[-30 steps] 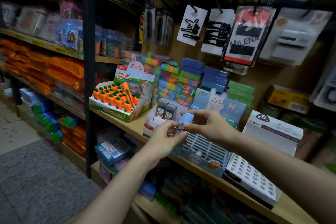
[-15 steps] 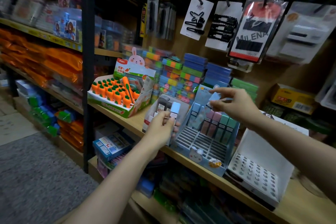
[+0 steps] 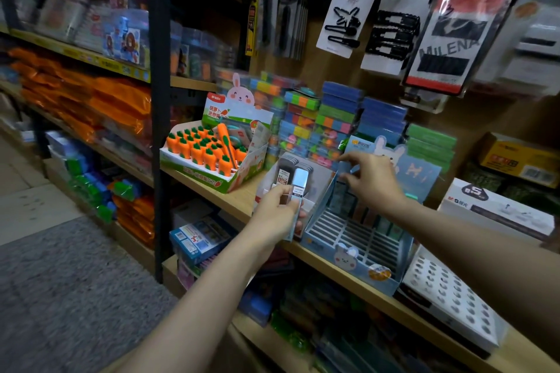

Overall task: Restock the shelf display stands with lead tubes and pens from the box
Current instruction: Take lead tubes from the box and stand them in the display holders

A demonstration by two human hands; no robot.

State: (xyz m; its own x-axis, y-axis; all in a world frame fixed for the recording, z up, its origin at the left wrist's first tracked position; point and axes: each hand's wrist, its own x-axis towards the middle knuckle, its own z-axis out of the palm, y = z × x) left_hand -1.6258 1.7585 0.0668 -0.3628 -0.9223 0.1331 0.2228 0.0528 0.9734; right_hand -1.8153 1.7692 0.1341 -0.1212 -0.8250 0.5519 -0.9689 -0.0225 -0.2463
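The left hand [image 3: 280, 209] pinches a pale blue lead tube [image 3: 298, 191] upright, its long axis near vertical, just in front of the small white stand [image 3: 315, 191] already holding dark tubes. The right hand [image 3: 371, 182], fingers curled in a grip on what looks like another blue tube [image 3: 344, 167], hovers over the back rows of the blue bunny display stand [image 3: 348, 254], whose front slots lie open just below and toward the person. The right hand is nearer those slots.

Pale-blue lead tube [image 3: 298, 191] upright, beside white stand [image 3: 315, 188]; blue bunny stand [image 3: 348, 254] right, front slots bare.
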